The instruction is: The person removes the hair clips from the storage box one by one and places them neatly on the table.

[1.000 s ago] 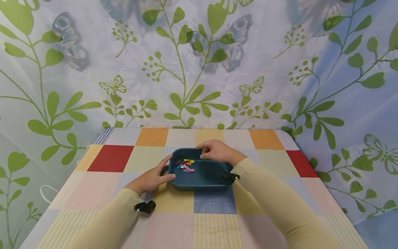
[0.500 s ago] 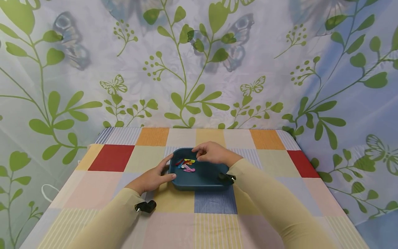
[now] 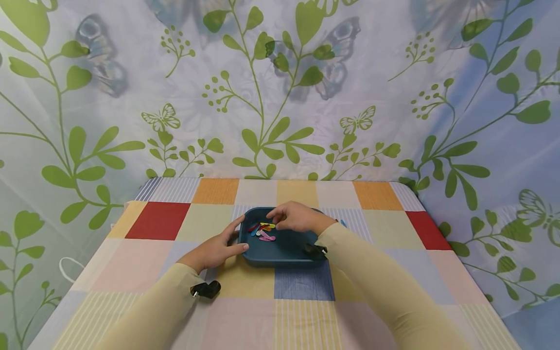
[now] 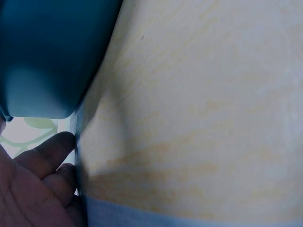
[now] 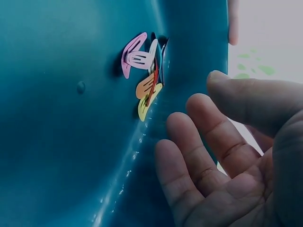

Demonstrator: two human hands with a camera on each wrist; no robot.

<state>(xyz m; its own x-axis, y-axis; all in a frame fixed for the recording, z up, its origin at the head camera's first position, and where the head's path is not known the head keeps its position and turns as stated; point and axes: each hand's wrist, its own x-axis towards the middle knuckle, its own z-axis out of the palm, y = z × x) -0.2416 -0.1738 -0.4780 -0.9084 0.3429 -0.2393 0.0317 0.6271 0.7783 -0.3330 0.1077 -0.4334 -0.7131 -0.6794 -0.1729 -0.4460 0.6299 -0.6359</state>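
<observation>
Teal plastic tray [image 3: 284, 245] steadied mid-table on the checked cloth [image 3: 302, 311], small coloured hair clips [image 3: 262, 231] heaped at its far-left corner.

Nearest, the left hand [image 3: 214, 250] lies flat, fingers straight against the tray's left wall; beyond it, the right hand [image 3: 297, 217] hovers relaxed and empty over the clips. They look light, thin, springy and slick, best pinched by an edge. Only the right wrist view separates pink, orange and yellow clips [image 5: 142, 75]; the left wrist view shows just the tray's outer corner [image 4: 47, 56].

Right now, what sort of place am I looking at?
Probably a home-style tabletop set up for recording: a checked cloth covers the table, a leaf-and-butterfly curtain hangs behind it, and a blue tray holds coloured hair clips.
</observation>
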